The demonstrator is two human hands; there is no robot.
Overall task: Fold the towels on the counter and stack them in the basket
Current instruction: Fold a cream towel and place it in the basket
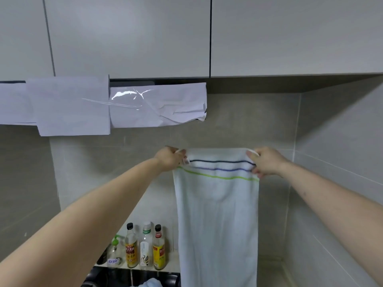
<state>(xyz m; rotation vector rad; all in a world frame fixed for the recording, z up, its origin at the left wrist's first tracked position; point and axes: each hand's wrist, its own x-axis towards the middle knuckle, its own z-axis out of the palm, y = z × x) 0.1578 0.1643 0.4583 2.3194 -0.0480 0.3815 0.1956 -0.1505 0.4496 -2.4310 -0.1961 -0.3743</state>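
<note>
White towel [217, 220]: navy, purple, lime stripes. Yellow-labelled bottles [145, 247]. Grey tiles [259, 121].

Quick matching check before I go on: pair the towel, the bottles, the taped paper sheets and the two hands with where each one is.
Things:
1. towel
2. bottles
3. paper sheets
4. left hand and right hand

Places:
A. taped under the upper cabinets
B. gripping the top corners of the cloth
C. standing on the ledge at the wall
D. hanging down, held up in the air

Pairs: 1-D, 2-C, 3-A, 4-B
</note>
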